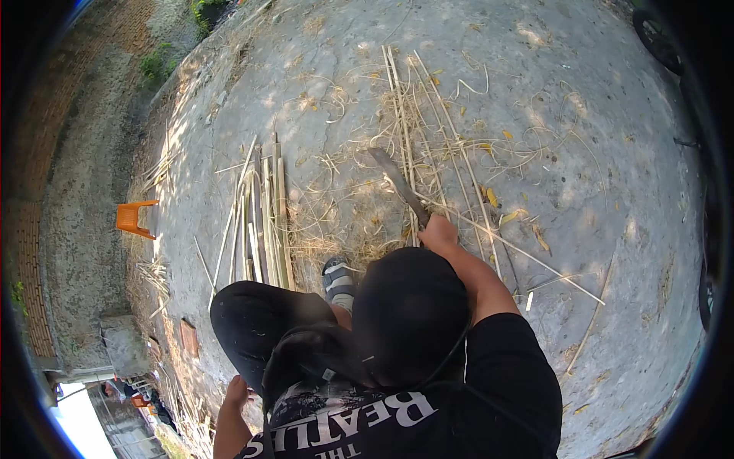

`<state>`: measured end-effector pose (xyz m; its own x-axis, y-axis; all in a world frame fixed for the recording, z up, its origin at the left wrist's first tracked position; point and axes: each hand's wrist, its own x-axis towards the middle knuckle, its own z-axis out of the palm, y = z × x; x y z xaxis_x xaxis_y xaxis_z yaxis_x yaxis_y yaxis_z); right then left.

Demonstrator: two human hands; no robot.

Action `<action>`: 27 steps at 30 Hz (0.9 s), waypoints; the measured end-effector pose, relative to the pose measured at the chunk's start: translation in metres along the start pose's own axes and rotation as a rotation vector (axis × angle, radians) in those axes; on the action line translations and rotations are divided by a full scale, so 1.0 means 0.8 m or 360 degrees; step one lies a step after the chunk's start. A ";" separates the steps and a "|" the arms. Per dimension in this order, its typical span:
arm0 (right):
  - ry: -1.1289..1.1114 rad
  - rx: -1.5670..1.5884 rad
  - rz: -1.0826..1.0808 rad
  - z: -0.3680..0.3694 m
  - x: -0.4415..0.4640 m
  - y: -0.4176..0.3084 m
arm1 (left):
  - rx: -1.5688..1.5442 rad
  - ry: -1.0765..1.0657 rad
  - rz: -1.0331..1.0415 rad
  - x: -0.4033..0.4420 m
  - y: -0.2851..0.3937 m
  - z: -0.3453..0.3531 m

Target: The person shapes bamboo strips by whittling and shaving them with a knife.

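Observation:
My right hand is wrapped round the handle end of a machete with a dark, curved blade. The blade points away from me, over thin bamboo strips and curly shavings on the ground. One long pale strip runs past this hand towards the lower right; whether they touch is unclear. My left hand hangs low beside my left knee, and its fingers are too small and partly hidden to make out. A bundle of split bamboo pieces lies in front of my left knee.
An orange plastic chair stands at the left by a brick wall. A brick and more bamboo pieces lie along that side. A wheel shows at the upper right. My sandalled foot is beside the shavings.

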<state>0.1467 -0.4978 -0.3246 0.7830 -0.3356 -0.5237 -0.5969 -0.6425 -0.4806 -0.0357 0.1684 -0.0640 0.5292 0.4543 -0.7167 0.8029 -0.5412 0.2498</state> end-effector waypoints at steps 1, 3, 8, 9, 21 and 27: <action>-0.0003 0.0004 0.0005 0.001 -0.001 -0.004 | 0.0020 0.0027 0.0016 -0.002 -0.001 -0.001; 0.0002 0.0002 0.0001 0.001 0.000 -0.011 | 0.0025 0.0053 0.0033 -0.003 0.001 0.000; 0.0065 0.0075 -0.0049 0.034 0.023 -0.012 | 0.0045 0.0093 0.0034 -0.023 0.005 0.008; 0.0048 0.0074 -0.0050 0.031 0.019 -0.016 | 0.0032 0.0098 -0.0015 -0.024 0.002 0.007; 0.0064 0.0063 -0.0003 0.013 0.013 -0.025 | 0.0002 0.0007 -0.0004 -0.011 -0.016 0.003; 0.0163 0.0168 0.0083 0.029 0.037 -0.011 | 0.0001 -0.0043 -0.0045 -0.001 -0.013 0.001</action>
<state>0.1708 -0.4859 -0.3524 0.7609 -0.4387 -0.4781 -0.6481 -0.5481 -0.5286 -0.0445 0.1729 -0.0664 0.4984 0.4501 -0.7410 0.8175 -0.5286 0.2287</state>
